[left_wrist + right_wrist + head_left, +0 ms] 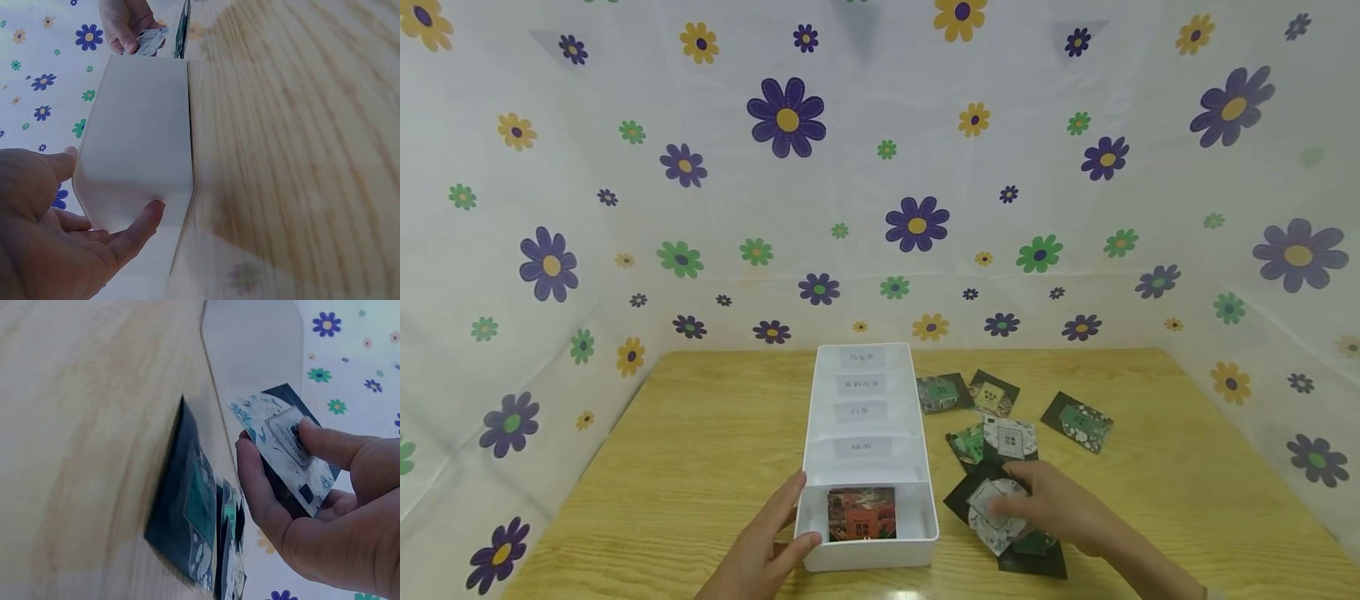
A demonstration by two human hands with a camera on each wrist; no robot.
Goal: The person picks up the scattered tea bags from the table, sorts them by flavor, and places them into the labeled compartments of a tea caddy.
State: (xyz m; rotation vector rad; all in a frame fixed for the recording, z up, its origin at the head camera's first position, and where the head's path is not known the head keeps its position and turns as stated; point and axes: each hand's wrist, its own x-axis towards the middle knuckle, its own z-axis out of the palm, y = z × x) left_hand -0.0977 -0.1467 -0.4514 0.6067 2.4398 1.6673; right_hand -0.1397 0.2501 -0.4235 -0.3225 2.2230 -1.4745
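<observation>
The right hand (1051,504) clamps a patterned packet (284,440), thumb on top, other packets (1011,437) beyond its fingertips; the left hand (758,546) rests spread fingers against the white box (872,555).

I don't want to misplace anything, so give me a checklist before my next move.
1. White box held: ok, left hand grips its near-left corner.
2. White-and-black packet secured: ok, pinched in the right hand.
3. Near compartment free: not ok, red packet inside.
4. Loose packets cleared: not ok, several lie right of the box.
5. Labels legible: cannot tell, too small and faint.
</observation>
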